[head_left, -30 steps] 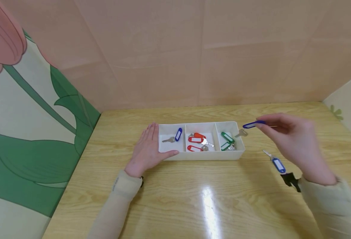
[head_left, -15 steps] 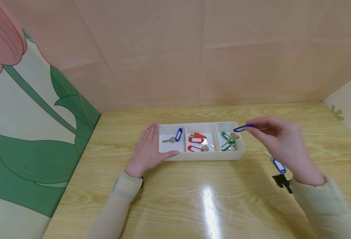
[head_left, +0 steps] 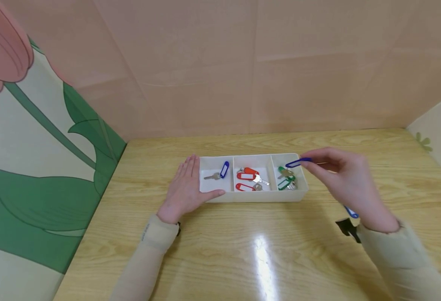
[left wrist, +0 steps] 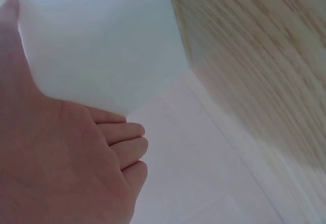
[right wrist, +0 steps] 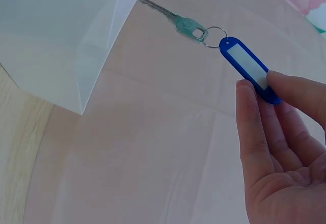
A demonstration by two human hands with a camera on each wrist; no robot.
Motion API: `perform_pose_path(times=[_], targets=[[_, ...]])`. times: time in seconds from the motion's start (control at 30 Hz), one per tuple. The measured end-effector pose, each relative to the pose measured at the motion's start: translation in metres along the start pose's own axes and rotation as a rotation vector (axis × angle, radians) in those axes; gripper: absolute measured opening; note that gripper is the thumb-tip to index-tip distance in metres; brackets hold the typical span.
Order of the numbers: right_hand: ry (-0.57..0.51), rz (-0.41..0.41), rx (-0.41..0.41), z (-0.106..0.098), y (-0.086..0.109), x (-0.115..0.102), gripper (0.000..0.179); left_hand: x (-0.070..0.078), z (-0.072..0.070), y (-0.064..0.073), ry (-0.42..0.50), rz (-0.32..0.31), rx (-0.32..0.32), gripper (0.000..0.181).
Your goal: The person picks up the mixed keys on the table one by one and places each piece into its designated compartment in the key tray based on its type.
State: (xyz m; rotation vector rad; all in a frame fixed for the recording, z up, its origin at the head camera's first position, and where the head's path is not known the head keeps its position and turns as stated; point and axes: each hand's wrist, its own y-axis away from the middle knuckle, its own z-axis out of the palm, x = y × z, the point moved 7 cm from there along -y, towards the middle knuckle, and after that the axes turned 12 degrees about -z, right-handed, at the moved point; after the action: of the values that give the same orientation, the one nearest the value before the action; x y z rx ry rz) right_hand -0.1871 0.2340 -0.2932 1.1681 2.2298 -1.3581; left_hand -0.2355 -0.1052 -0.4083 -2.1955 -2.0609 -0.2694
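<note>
A white three-compartment box [head_left: 254, 196] stands on the wooden table. My left hand [head_left: 184, 184] rests with straight fingers along its left end, the thumb lying over the front rim. My right hand [head_left: 342, 173] pinches the end of a blue key tag [right wrist: 249, 68] between thumb and fingers. From the tag's ring hangs a key [right wrist: 188, 29], which in the head view overlaps the right compartment. Green key tags [head_left: 283, 184] with keys lie in that compartment. Red key tags [head_left: 246, 177] with keys fill the middle one, and a blue key tag [head_left: 224, 169] with a key lies in the left one.
Another blue key tag [head_left: 351, 212] lies on the table [head_left: 213, 251], partly hidden behind my right wrist. A pink-beige covering [head_left: 205, 75] rises behind the table. A panel with a painted flower [head_left: 47, 196] stands along the left side.
My right hand has moved left with the blue key tag, bringing its key from the box's right edge to over the green tags. My left hand and the box have stayed put.
</note>
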Motion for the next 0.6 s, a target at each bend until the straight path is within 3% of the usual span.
perform_pose_path(times=[0.6], targets=[[-0.019,-0.044,-0.026,0.012,-0.010,-0.013,0.022,0.000,0.001,0.000,0.015,-0.015,-0.022,0.132]])
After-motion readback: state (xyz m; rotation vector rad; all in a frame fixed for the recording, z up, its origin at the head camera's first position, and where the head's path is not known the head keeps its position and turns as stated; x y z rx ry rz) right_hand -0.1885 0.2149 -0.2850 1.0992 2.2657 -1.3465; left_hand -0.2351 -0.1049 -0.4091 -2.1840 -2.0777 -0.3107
